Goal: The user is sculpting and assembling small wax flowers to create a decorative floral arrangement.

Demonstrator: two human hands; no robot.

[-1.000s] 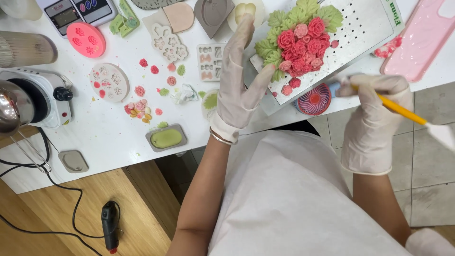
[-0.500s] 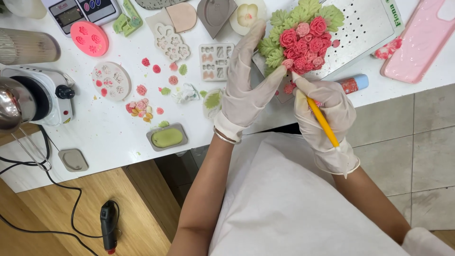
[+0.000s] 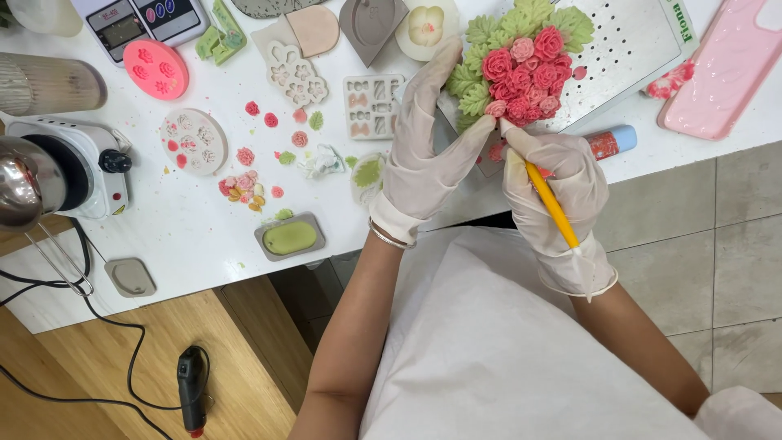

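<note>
**Gloved hands at a cluster of pink roses, crowded white worktable**

Item in hand: cluster of moulded pink roses (image 3: 523,75) ringed by pale green leaves (image 3: 476,88), lying on a perforated white board (image 3: 627,49) at the table's near edge.

Left hand (image 3: 428,151): white glove, fingers spread long and flat, laid against the left side of the cluster, thumb reaching toward the lowest rose.

Right hand (image 3: 554,183): white glove, closed round a yellow modelling tool (image 3: 552,205), whose working end meets the cluster's lower edge under the fingertips.

Close by: a glue stick with blue cap (image 3: 609,142) lies just behind the right hand; a pink phone case (image 3: 725,73) sits at far right.

Left of the hands: white silicone moulds (image 3: 368,106), a round pink mould (image 3: 155,69), a grey round mould (image 3: 194,141), loose small roses and leaves (image 3: 244,183), a green wax block in a grey tray (image 3: 289,237), a digital scale (image 3: 142,20), a small electric hotplate with a steel pot (image 3: 49,175).

On the wooden floor: black cable with switch (image 3: 191,387).
</note>
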